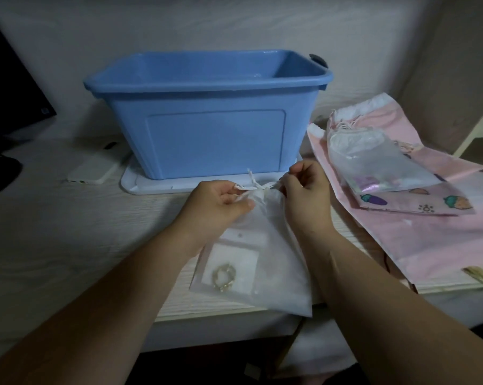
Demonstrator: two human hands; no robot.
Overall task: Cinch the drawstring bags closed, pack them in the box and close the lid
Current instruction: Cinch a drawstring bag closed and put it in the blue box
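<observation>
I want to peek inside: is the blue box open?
Open. The blue box has no lid on top; its inner walls show. It stands on a white lid.

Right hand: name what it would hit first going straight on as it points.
Likely the front wall of the blue box, just beyond the right hand, which pinches the drawstring; depth is unclear.
</observation>
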